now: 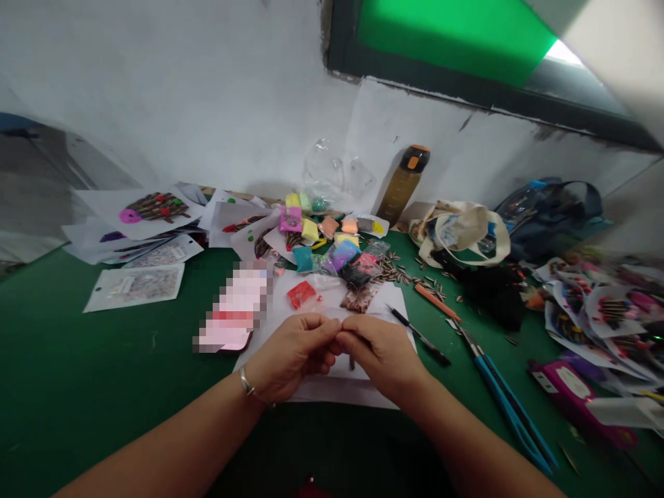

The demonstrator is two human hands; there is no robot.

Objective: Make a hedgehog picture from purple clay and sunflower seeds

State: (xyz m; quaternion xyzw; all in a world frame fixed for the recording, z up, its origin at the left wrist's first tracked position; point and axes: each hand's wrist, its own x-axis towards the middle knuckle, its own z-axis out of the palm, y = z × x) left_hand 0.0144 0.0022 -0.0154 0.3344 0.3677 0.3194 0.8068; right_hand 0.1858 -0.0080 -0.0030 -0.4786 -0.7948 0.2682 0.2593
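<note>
**Left hand (290, 356) and right hand (381, 353) meet fingertip to fingertip above a white paper sheet (345, 392)**

The fingertips (336, 330) of both hands press together at the middle of the sheet, pinching something hidden from view. A small dark sliver (351, 362) shows just below them, but whether they hold it cannot be told. A silver bangle (246, 381) circles the left wrist.

At the sheet's far edge lie a packet of red clay (301, 294) and a packet of dark seeds (359, 299). Beyond them is a heap of small clay packets (322, 238) in many colours, with striped sunflower seeds (398, 272) strewn to the right. A black-handled craft knife (421, 337) lies just right of the sheet, near blue-handled scissors (511, 404). A pixelated phone (231, 311) sits left of the sheet on the green table mat (104, 373). Seed-decorated paper pictures (155, 207) spread along both sides.
</note>
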